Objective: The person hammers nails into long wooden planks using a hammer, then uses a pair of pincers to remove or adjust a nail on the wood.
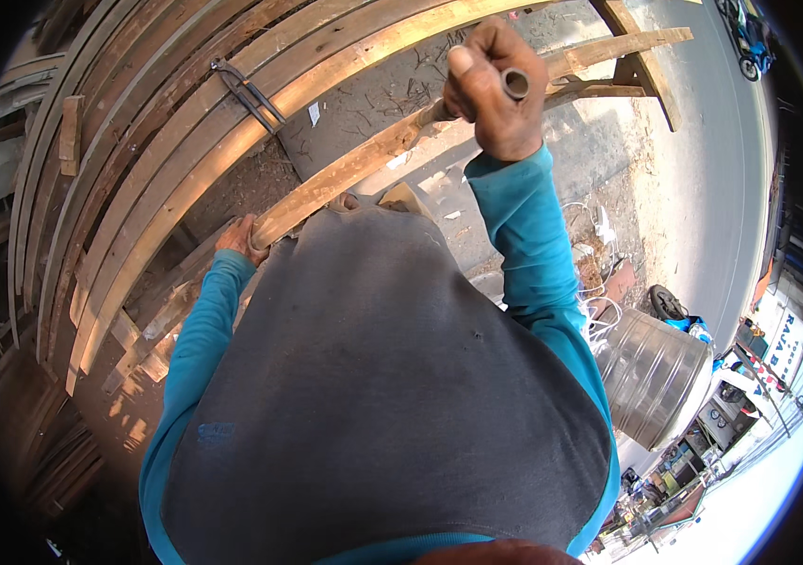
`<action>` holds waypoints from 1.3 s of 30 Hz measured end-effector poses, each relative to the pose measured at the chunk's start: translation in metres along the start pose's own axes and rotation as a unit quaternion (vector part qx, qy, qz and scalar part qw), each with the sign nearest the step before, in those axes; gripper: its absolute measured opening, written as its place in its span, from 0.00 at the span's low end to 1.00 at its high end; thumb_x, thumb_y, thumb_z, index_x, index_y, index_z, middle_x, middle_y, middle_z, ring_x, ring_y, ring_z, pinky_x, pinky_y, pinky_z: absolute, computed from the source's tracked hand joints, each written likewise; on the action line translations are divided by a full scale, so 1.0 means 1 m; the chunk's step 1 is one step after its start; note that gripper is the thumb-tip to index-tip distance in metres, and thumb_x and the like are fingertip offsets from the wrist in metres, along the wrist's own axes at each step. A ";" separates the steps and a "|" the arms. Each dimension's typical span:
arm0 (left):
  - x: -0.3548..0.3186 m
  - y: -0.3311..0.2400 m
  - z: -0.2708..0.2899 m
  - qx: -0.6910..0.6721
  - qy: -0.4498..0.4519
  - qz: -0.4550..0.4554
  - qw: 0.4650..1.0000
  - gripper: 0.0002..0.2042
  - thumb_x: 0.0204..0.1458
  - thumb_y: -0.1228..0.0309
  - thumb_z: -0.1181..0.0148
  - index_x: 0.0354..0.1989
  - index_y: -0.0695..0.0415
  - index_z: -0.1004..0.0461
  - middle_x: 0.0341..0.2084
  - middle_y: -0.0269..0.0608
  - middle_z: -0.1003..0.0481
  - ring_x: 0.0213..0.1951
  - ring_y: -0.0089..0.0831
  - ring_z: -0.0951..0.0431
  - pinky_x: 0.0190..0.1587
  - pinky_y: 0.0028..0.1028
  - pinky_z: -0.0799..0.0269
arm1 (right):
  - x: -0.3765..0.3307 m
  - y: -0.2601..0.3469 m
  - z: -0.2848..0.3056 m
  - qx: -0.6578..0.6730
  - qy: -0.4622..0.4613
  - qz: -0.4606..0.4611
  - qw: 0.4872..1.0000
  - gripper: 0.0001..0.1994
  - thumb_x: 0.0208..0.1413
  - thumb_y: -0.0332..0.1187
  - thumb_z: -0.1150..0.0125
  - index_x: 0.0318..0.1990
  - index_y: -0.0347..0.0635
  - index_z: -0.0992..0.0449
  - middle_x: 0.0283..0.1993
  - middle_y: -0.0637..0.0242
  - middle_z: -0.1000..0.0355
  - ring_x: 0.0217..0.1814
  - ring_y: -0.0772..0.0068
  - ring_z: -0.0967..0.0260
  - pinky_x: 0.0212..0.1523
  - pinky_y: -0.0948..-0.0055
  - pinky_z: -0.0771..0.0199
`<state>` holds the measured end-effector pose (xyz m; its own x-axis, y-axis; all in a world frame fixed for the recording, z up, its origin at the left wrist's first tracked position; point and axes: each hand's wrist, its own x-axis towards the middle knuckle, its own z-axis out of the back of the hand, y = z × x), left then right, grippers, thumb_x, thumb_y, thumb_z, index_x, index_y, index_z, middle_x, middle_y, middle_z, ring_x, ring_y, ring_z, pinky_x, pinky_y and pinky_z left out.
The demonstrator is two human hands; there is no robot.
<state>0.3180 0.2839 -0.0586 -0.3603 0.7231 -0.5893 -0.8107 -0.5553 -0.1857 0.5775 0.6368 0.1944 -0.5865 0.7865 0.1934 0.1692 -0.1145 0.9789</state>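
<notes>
My right hand, raised at the upper middle, is closed around a hollow metal pipe whose round open end shows beside the thumb. Whether the pipe is the handle of a larger tool cannot be made out. Below and left of that fist, a wooden beam runs slanting toward my body. Its near left end is gripped by my left hand, the fingers curled at its edge and partly hidden. A dark two-handled tool like pincers lies across the long planks beyond the beam.
Long wooden planks lie side by side at the left and far side. A trestle-like wooden piece stands at the far right. Nearer on the right are a metal drum and white cord. A road with a blue motorcycle lies beyond.
</notes>
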 end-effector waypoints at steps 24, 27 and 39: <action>0.117 -0.248 0.110 -0.150 -0.157 -0.455 0.864 0.24 0.54 0.79 0.44 0.61 0.61 0.34 0.52 0.56 0.29 0.55 0.54 0.28 0.58 0.41 0.31 | -0.005 -0.034 0.165 0.247 -0.266 -0.005 0.932 0.11 0.64 0.36 0.49 0.30 0.49 0.41 0.16 0.71 0.47 0.13 0.80 0.53 0.15 0.74 0.46; 0.166 -0.254 0.063 -0.175 -0.126 -0.473 0.854 0.17 0.55 0.76 0.44 0.54 0.62 0.28 0.51 0.56 0.29 0.53 0.55 0.28 0.56 0.42 0.31 | 0.009 -0.032 0.161 0.263 -0.248 -0.021 0.932 0.12 0.65 0.36 0.48 0.30 0.49 0.41 0.17 0.73 0.47 0.14 0.81 0.54 0.15 0.76 0.49; 0.153 -0.267 0.098 -0.449 -0.034 -0.236 0.861 0.16 0.62 0.60 0.44 0.44 0.62 0.19 0.28 0.38 0.18 0.35 0.27 0.20 0.42 0.26 0.24 | 0.035 -0.034 0.150 0.149 -0.270 0.046 0.950 0.14 0.67 0.38 0.46 0.34 0.42 0.41 0.19 0.66 0.39 0.18 0.77 0.41 0.21 0.74 0.36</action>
<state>0.4341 0.5835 -0.0222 -0.1392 0.9609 -0.2395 -0.2011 -0.2642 -0.9433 0.6700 0.7593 0.1583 -0.0794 0.9875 0.1364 0.4633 -0.0846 0.8822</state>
